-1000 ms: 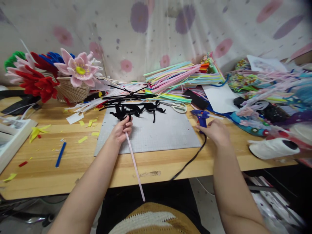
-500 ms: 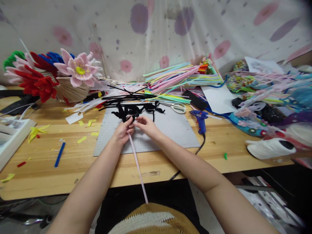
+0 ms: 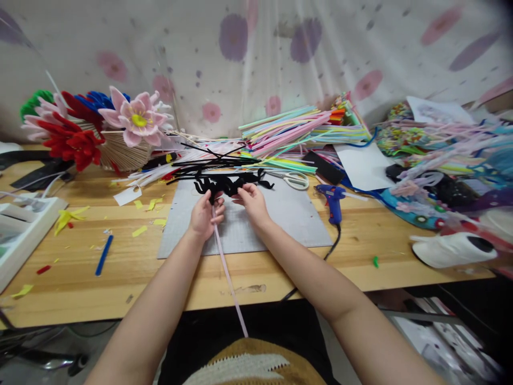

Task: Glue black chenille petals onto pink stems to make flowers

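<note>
My left hand (image 3: pixel 205 216) is closed around the upper end of a pale pink stem (image 3: pixel 229 275), which runs down toward my lap. Black fuzzy curled pieces (image 3: pixel 230 185) rise just above the fingers, over the grey mat (image 3: pixel 280 219). To the right, my right hand (image 3: pixel 253 202) pinches one of the black pieces between thumb and fingertips. The exact joint between stem and black pieces is hidden by the fingers.
Behind the mat lie black stems (image 3: pixel 216 160), scissors (image 3: pixel 295 181) and pastel stems (image 3: pixel 288 128). A blue glue gun (image 3: pixel 333 202) with its cord is at right, beside a white spool (image 3: pixel 452 249). Fuzzy flowers (image 3: pixel 138 118) and a power strip (image 3: pixel 24 230) are left.
My right hand has moved a little to the right and onto a black piece. The black pieces at my left hand have turned. The whole view has shifted slightly.
</note>
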`<state>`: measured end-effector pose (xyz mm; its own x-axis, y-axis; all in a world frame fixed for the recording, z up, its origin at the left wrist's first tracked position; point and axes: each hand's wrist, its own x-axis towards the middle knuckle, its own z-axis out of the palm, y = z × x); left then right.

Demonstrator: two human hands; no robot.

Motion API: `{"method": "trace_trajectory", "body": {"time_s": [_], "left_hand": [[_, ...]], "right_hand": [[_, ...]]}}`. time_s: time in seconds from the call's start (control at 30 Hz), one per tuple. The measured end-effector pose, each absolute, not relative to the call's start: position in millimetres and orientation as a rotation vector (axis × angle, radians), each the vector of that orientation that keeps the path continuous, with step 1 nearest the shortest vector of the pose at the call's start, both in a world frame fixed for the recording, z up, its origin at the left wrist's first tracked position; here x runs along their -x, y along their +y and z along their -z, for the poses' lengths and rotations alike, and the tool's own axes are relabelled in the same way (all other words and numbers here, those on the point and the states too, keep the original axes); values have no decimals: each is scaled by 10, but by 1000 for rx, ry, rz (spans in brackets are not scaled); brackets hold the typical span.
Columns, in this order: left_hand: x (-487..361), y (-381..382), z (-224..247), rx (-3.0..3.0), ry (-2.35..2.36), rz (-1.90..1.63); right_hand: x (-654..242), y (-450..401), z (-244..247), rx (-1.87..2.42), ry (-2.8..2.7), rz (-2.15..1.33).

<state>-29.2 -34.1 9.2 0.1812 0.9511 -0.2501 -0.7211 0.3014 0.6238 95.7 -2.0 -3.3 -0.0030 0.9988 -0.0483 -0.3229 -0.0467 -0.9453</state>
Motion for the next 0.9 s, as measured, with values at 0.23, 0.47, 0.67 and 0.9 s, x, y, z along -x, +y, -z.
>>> {"method": "trace_trajectory", "body": {"time_s": [0.23,0.47,0.67,0.9], "left_hand": [[279,-301,-56,-352,876,-1216],[226,-319,-37,-346,764,-1232],[207,-322,-24,-377,785,-1222],[172,-316,1,-469,917,-1257]], "right_hand": [[-1422,20,31,1082,-909,-1476],[-1520,-42,-59,854,-1004,-1637],[-1572,-123,-153,608,-972,-1786],[-1397,-60,-47,717,-1155,-1525]]}}
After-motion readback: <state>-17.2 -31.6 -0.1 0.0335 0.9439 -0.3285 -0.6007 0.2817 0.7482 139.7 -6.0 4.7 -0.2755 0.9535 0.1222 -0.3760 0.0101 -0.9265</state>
